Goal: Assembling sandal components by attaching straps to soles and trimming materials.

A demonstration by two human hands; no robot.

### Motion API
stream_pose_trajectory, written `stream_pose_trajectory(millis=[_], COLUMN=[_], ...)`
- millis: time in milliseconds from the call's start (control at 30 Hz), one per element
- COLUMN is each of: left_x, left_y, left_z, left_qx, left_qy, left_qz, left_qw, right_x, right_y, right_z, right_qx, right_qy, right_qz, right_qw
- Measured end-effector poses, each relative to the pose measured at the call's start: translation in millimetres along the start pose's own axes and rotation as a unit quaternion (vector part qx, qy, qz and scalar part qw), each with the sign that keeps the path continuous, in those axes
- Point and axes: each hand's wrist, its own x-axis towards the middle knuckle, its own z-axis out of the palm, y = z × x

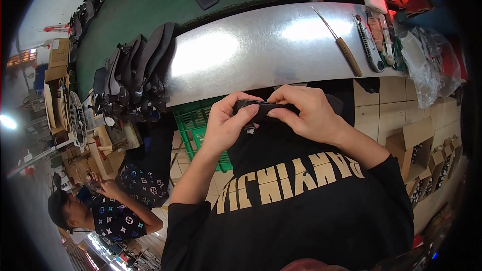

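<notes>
A black sandal (263,112) is held in front of my chest, just off the near edge of the metal-topped table (261,45). My left hand (223,124) pinches its strap end between thumb and fingers. On the other side, my right hand (310,112) grips the same sandal, thumb below and bent fingers above. Its dark sole shows beyond my right fingers; much of the straps is covered by my hands. On the tabletop to the right lie an awl (343,50) with a wooden handle and a utility knife (369,45).
Dark sandals are piled (135,65) at the table's left end. More stand in a row on the green surface (150,0) behind. A green crate (191,130) sits below the table; a clear plastic bag (432,65) hangs at right. A co-worker (123,203) is at lower left.
</notes>
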Motion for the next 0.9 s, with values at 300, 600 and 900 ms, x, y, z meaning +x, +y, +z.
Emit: stream_pose_trajectory(millis=[300,600,900], left_x=[-4.0,30.2,42.6], left_y=[-1.5,-60.2,-62.3], left_z=[0.5,-36.8,-19.3], left_qx=[0.068,-0.388,-0.546], left_qy=[0.065,0.137,0.073], left_qz=[0.199,-0.031,-0.091], left_qw=[0.975,0.911,0.829], right_x=[26.8,11.7,-1.4], right_y=[-5.2,91.1,28.7], right_z=[-21.7,-67.5,-4.8], right_qx=[0.001,-0.51,0.088], right_qy=[-0.071,0.294,-0.017], right_qz=[-0.028,0.047,0.139], right_qw=[0.997,0.807,0.986])
